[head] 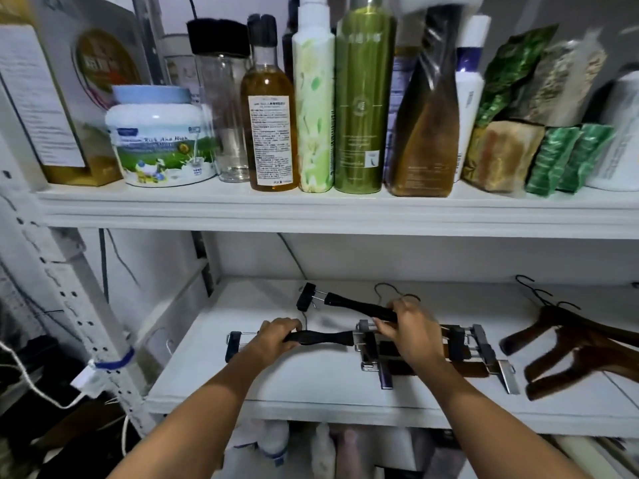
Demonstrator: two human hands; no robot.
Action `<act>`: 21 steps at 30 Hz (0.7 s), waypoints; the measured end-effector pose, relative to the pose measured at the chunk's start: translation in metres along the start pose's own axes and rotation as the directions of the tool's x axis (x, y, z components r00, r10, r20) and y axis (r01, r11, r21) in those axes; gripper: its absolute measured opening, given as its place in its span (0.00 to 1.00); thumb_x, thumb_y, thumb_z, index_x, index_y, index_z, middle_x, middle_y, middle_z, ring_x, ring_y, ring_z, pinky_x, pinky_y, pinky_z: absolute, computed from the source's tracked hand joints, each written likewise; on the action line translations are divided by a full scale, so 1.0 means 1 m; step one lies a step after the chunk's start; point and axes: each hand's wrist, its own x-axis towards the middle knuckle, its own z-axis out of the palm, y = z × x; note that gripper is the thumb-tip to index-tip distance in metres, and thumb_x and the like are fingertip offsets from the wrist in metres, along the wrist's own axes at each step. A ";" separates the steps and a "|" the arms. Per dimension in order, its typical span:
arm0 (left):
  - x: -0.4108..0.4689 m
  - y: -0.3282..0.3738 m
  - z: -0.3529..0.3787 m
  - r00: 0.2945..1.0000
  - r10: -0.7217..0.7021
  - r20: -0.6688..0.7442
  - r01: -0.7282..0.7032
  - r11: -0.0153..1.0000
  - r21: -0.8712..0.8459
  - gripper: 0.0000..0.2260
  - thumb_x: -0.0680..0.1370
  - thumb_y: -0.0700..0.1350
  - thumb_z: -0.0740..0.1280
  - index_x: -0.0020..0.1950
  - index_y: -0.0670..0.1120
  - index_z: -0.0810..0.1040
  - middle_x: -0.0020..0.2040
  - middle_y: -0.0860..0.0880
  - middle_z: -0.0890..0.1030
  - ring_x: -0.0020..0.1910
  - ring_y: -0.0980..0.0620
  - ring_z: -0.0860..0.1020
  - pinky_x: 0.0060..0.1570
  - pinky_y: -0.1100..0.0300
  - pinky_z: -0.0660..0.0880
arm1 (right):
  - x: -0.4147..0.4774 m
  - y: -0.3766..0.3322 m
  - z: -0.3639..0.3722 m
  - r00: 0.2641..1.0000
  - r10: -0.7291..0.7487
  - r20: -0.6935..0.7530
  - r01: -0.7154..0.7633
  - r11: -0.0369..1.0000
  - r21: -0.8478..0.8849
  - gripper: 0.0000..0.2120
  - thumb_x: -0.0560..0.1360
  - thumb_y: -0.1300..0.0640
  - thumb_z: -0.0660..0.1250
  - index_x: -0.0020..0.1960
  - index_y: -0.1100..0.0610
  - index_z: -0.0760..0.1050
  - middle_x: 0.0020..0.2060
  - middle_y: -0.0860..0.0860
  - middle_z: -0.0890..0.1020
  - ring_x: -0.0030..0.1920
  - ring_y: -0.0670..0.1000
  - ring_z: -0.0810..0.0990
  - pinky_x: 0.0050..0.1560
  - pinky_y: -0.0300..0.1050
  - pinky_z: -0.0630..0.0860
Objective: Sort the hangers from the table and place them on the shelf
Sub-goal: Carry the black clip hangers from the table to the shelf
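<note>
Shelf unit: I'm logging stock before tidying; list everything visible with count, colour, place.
front black clip hanger: one, black, middle shelf left.
rear black clip hanger: one, black, behind it.
clip hanger pile: count unclear, dark with metal clips, middle shelf centre.
wooden hangers: several, brown, middle shelf right.
bottles: at least six, clear, amber, green, brown, white, top shelf.
milk powder tub: one, white, blue lid, top shelf left.
foil packets: several, green and gold, top shelf right.
gold box: one, top shelf far left.
left hand: grips the front black clip hanger.
right hand: grips the rear black clip hanger.
</note>
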 end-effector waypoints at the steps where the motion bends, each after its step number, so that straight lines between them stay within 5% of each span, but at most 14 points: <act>1: 0.005 -0.005 0.002 1.000 0.003 0.008 -0.002 1.000 -0.001 0.12 0.78 0.42 0.64 0.61 0.44 0.73 0.55 0.48 0.76 0.57 0.47 0.74 0.51 0.62 0.61 | 0.002 0.000 0.005 1.000 0.003 -0.006 -0.003 1.000 0.003 0.19 0.74 0.42 0.66 0.53 0.57 0.77 0.48 0.54 0.80 0.48 0.55 0.80 0.47 0.49 0.77; 5: 0.022 -0.024 0.009 0.999 -0.007 0.035 0.007 1.000 0.007 0.14 0.78 0.42 0.65 0.62 0.43 0.73 0.59 0.45 0.75 0.59 0.47 0.72 0.59 0.59 0.64 | 0.008 -0.005 0.023 1.000 0.019 -0.019 -0.018 0.999 0.050 0.18 0.75 0.43 0.66 0.54 0.58 0.77 0.47 0.54 0.80 0.47 0.55 0.80 0.47 0.48 0.76; 17: 0.067 -0.071 0.019 0.993 -0.043 0.109 0.049 0.998 -0.045 0.12 0.77 0.43 0.66 0.59 0.42 0.74 0.54 0.46 0.74 0.58 0.44 0.72 0.52 0.58 0.65 | 0.030 -0.012 0.075 0.998 0.066 0.024 -0.068 0.994 0.088 0.15 0.73 0.44 0.69 0.50 0.56 0.78 0.45 0.51 0.80 0.46 0.54 0.79 0.40 0.46 0.75; 21: 0.074 -0.076 0.027 0.994 -0.051 0.100 0.058 0.996 -0.066 0.13 0.78 0.44 0.65 0.62 0.44 0.74 0.58 0.44 0.74 0.58 0.45 0.72 0.58 0.55 0.68 | 0.031 -0.012 0.090 0.999 0.046 0.016 -0.048 0.996 0.076 0.13 0.71 0.46 0.72 0.45 0.56 0.79 0.40 0.50 0.80 0.41 0.53 0.80 0.36 0.45 0.75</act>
